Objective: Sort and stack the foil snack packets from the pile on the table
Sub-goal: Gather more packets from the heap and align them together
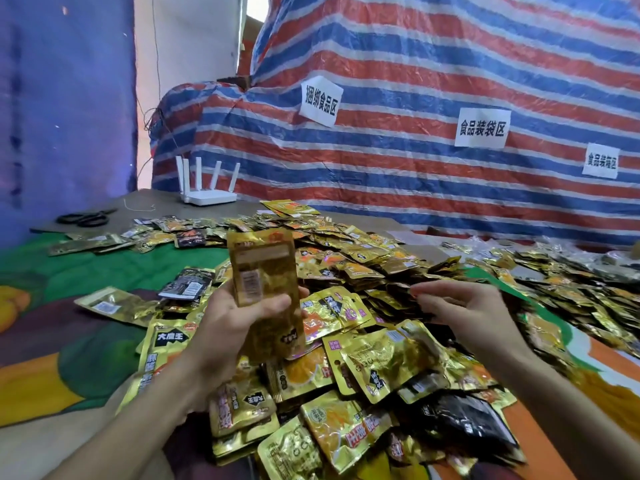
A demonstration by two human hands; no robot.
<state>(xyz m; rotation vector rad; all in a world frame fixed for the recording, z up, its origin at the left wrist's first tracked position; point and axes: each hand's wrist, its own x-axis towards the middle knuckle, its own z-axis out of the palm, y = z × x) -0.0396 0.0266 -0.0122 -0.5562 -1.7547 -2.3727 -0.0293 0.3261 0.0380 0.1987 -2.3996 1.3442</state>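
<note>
Currently mid-gather: left hand (239, 327) grips upright gold packet stack (263, 271); right hand (467, 306) loose-fingered, empty, over pile (363, 268). Next likely: pinch matching packet, square onto stack.

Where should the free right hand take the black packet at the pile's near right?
Pinch the black packet by its right edge, coming from the right with the right hand: it lies flat atop the gold packets, that edge uncovered, nearest the orange cloth.
</note>
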